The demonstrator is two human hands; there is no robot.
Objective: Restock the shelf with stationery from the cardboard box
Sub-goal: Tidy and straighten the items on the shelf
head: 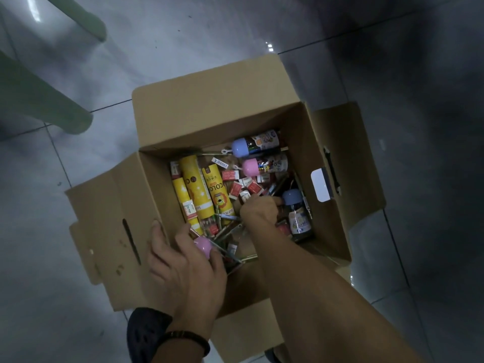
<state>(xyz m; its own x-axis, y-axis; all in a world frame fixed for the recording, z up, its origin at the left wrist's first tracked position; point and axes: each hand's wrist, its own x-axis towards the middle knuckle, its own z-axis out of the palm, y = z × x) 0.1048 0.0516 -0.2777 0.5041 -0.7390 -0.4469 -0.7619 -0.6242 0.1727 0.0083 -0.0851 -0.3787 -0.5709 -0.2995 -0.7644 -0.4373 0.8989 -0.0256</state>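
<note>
Brown cardboard box [301,127] is nearly full; restocking appears barely begun. Left hand [183,265] grips 1 pink-capped container [202,246], near left. Right hand [259,208] curls among loose pencils [227,227]; grasp cannot be told.

Dim grey tiled floor [262,30], green chair legs [44,100].

Dark beaded bracelet [194,337], left wrist.
</note>
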